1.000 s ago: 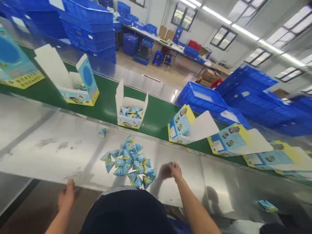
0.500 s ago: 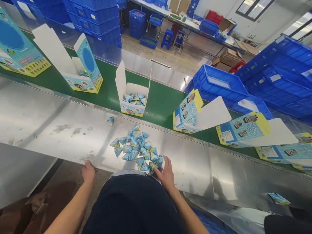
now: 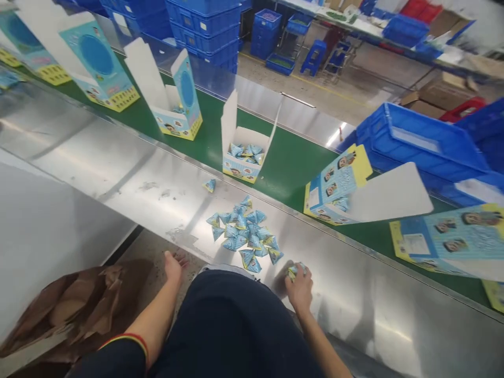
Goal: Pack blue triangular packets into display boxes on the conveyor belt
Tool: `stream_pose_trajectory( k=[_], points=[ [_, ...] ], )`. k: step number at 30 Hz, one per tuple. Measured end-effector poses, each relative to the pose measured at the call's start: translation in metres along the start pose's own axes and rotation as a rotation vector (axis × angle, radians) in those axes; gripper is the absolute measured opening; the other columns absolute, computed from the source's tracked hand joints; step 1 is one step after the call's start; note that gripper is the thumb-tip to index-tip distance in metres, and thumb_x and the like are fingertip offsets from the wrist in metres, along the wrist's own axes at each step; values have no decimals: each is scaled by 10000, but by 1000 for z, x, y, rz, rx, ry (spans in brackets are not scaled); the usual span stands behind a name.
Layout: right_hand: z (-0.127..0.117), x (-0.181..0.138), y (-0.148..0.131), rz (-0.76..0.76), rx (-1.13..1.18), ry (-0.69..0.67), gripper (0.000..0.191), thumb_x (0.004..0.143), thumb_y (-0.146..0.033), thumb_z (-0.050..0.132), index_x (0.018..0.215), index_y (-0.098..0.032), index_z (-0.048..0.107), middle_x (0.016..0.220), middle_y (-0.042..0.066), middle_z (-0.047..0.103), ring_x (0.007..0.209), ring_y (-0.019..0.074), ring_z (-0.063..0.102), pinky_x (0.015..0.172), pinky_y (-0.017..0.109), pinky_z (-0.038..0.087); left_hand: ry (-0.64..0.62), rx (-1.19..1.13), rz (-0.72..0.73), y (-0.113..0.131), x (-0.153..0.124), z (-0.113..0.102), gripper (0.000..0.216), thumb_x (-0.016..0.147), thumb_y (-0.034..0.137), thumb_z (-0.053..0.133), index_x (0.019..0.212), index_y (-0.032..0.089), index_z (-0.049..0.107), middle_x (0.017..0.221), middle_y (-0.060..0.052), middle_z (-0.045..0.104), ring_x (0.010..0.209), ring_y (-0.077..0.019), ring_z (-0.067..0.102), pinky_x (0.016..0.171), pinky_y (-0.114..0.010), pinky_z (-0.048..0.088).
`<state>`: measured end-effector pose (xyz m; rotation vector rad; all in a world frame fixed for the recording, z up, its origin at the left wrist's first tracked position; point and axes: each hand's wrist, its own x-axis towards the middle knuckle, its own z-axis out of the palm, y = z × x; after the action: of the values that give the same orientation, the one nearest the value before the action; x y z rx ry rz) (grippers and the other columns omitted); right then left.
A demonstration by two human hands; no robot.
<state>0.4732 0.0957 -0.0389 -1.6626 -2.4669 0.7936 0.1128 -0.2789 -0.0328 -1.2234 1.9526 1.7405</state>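
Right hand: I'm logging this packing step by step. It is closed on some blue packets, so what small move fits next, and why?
Probably carry the right hand forward to the open box on the green belt. Its fingers grip a few packets pulled aside from the pile, and that box already holds the same packets.

Little blue and yellow triangular packets (image 3: 244, 234), loosely piled flat on the steel counter (image 3: 118, 163) close to its near edge. A few more packets (image 3: 296, 270) are bunched at that edge, just right of the pile, in the right hand (image 3: 300, 286).
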Motion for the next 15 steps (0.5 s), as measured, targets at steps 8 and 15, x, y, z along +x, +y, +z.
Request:
stream_pose_trajectory(
  k=[8, 15],
  points=[
    [-27, 39, 24, -43, 185, 147, 753, 999, -618, 631, 1596, -182, 776, 1655, 300, 670, 1617, 514, 665, 1264, 626, 613, -40, -98, -103, -24, -4, 4, 655, 1263, 743, 455, 1446, 194, 763, 1053, -45, 821, 873, -202, 780, 808, -383, 670],
    [-30, 24, 37, -104, 144, 12, 698, 992, -656, 606, 1528, -269, 831, 1712, 257, 678, 1558, 514, 721, 1163, 633, 671, -15, -84, -79, -3, 7, 19, 715, 1243, 803, 462, 1388, 186, 792, 1008, -39, 818, 800, -180, 745, 768, -372, 689]
  ],
)
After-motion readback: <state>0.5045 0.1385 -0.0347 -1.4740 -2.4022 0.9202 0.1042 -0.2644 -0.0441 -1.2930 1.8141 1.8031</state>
